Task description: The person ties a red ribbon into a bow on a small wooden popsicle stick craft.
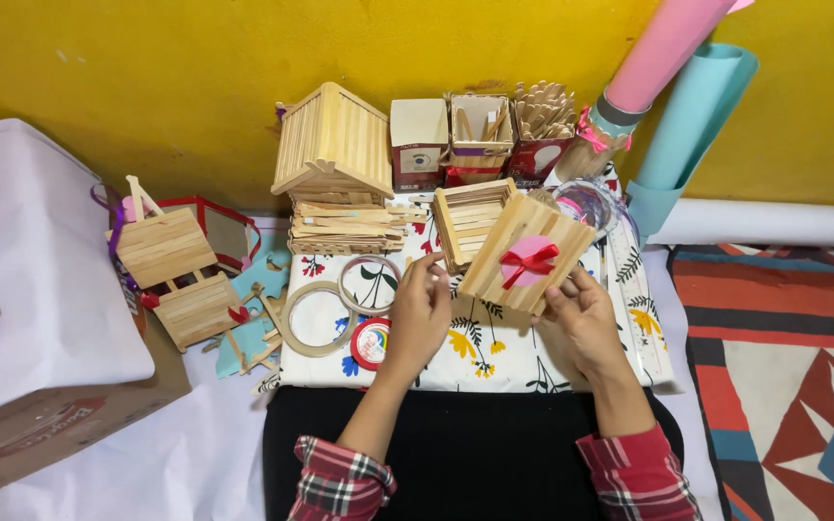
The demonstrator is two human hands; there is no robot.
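Two hands (417, 314), three tape rings (319, 318); three small cartons (419, 143), two paper rolls (663, 43), one stick house (333, 145)
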